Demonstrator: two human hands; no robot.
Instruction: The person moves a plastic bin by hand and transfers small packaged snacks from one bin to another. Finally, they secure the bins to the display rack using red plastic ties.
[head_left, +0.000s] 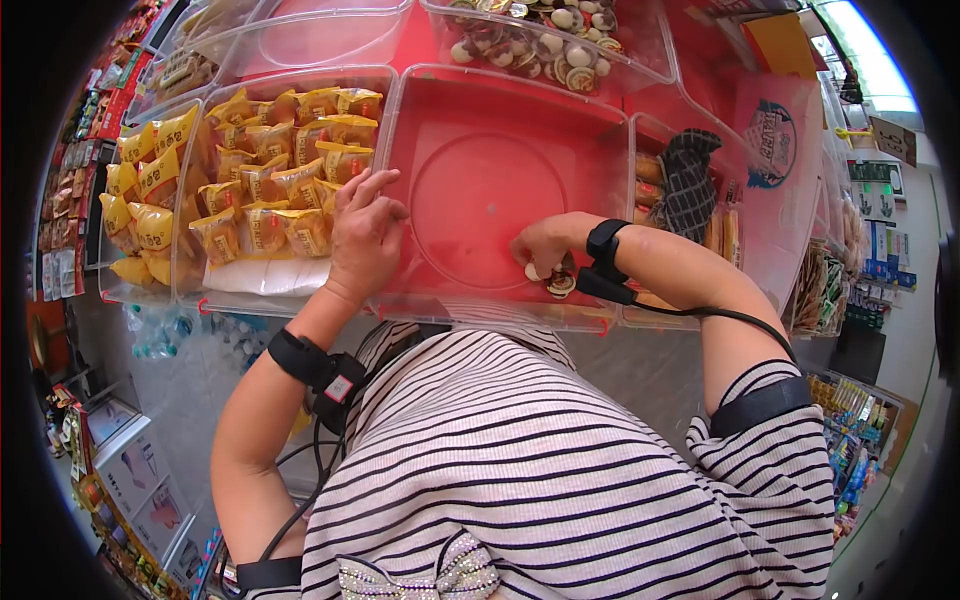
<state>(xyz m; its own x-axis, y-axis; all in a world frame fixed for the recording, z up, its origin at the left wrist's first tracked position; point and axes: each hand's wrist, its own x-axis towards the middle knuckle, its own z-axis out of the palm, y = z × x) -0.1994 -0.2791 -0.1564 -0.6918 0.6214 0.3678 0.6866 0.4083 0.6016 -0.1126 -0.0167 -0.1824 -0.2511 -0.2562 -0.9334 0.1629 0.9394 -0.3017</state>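
My right hand (pixel 552 243) reaches down into a clear plastic bin (pixel 440 185) over a red surface. Its fingers are curled round a few small round wrapped snacks (pixel 560 284), brown and cream, near the bin's front wall; the fingertips are partly hidden. Over the side wall between this bin and a bin of yellow-wrapped breads (pixel 262 178) is my left hand (pixel 368 232). Its fingers are loosely bent and apart, with nothing in them.
Behind stands another clear bin with similar round snacks (pixel 560 40). More yellow packets (pixel 155 180) fill the far-left bin. At right, a dark checked cloth (pixel 688 180) lies on packaged goods. Shelves of merchandise line both sides.
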